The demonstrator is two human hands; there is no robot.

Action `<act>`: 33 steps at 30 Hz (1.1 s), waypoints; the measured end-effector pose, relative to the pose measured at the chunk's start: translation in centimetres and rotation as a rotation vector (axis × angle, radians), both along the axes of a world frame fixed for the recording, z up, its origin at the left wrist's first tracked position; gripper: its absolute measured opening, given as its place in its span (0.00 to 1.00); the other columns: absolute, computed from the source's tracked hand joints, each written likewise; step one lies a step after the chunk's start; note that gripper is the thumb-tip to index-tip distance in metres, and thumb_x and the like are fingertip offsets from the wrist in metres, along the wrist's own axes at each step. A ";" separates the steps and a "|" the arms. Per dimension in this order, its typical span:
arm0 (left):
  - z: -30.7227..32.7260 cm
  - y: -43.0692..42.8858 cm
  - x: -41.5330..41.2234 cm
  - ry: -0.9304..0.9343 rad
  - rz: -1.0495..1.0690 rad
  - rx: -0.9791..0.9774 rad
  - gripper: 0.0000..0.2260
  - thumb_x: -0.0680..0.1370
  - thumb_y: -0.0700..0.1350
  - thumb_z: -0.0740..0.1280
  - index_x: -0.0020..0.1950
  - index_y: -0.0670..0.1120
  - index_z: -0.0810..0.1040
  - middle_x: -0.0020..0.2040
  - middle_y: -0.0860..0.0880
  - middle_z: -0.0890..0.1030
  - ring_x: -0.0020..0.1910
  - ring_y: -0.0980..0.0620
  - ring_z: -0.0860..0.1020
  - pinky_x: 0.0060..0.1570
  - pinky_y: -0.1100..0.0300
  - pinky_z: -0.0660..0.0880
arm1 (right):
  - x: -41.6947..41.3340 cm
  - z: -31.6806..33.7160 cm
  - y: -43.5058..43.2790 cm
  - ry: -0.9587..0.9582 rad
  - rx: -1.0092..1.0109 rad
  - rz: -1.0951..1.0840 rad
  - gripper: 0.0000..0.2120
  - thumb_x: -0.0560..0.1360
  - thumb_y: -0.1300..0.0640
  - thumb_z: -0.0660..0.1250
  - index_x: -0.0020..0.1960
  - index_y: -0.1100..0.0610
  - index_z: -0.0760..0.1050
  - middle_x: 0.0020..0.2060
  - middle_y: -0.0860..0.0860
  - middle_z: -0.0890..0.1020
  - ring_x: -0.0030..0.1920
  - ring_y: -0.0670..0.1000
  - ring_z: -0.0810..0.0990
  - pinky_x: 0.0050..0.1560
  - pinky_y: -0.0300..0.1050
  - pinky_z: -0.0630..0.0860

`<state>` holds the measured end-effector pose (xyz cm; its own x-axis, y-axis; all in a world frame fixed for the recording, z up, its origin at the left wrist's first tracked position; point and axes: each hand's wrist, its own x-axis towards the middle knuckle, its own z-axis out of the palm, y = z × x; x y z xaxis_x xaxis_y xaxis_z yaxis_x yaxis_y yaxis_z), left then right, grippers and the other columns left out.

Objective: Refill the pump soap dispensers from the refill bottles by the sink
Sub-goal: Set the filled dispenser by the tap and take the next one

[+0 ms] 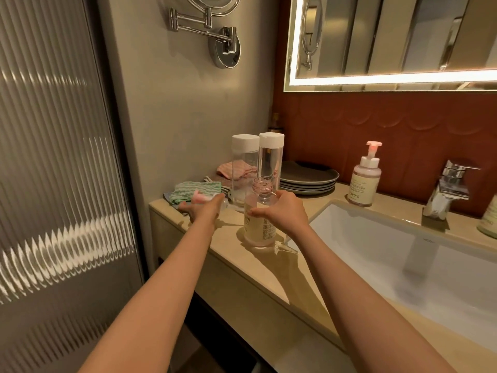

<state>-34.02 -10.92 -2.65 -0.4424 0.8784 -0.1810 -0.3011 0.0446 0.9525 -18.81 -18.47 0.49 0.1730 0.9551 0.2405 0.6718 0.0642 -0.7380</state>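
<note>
An uncapped soap dispenser bottle (pixel 259 227) with a pale label stands on the beige counter (pixel 269 275) left of the sink. My right hand (pixel 282 212) grips its shoulder from the right. My left hand (pixel 204 207) holds the removed pink pump head (pixel 200 197) just left of the bottle, above the counter. Two clear refill bottles with white caps stand behind: one (pixel 243 168) at the left, a taller one (pixel 270 160) right beside it. A second dispenser (pixel 365 179) with its pink pump on stands near the faucet.
Folded cloths (pixel 196 191) lie at the counter's left end. Grey plates (pixel 309 176) are stacked by the red wall. The white sink basin (pixel 403 254) and chrome faucet (pixel 447 189) fill the right. Another container (pixel 490 219) shows at the right edge. A ribbed glass door (pixel 53 184) stands at left.
</note>
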 end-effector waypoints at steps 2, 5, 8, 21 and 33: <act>-1.0 0.0 0.5 0.111 -0.027 0.041 0.35 0.70 0.41 0.74 0.69 0.44 0.56 0.69 0.47 0.65 0.62 0.45 0.70 0.61 0.54 0.70 | 0.0 -0.1 0.1 -0.012 -0.008 0.001 0.33 0.62 0.43 0.77 0.62 0.58 0.74 0.56 0.52 0.80 0.53 0.52 0.78 0.51 0.53 0.79; -2.0 0.2 0.7 0.261 -0.068 0.039 0.32 0.70 0.44 0.74 0.67 0.43 0.59 0.69 0.47 0.67 0.64 0.44 0.69 0.61 0.53 0.70 | 0.1 0.2 0.3 -0.022 -0.021 0.023 0.35 0.62 0.43 0.78 0.63 0.57 0.74 0.57 0.51 0.80 0.54 0.52 0.78 0.51 0.51 0.79; -2.2 0.4 0.6 0.377 -0.098 -0.036 0.34 0.70 0.49 0.74 0.68 0.42 0.59 0.69 0.43 0.67 0.65 0.42 0.68 0.62 0.49 0.68 | 0.2 0.7 0.4 -0.026 -0.061 0.048 0.39 0.62 0.45 0.78 0.67 0.60 0.70 0.62 0.53 0.77 0.59 0.54 0.76 0.55 0.50 0.77; -2.1 0.5 0.3 0.862 -0.210 -0.109 0.35 0.72 0.60 0.68 0.68 0.41 0.60 0.68 0.38 0.61 0.67 0.37 0.63 0.65 0.47 0.61 | 1.0 2.0 1.2 0.058 -0.290 0.208 0.44 0.64 0.60 0.77 0.74 0.59 0.57 0.68 0.54 0.69 0.68 0.57 0.68 0.66 0.52 0.68; -0.1 1.3 -0.7 1.128 -0.060 0.146 0.19 0.79 0.52 0.59 0.65 0.43 0.66 0.65 0.40 0.66 0.62 0.41 0.67 0.58 0.51 0.66 | 5.1 3.5 4.4 0.045 -0.314 0.057 0.34 0.72 0.71 0.62 0.75 0.60 0.56 0.72 0.57 0.63 0.69 0.58 0.65 0.63 0.55 0.68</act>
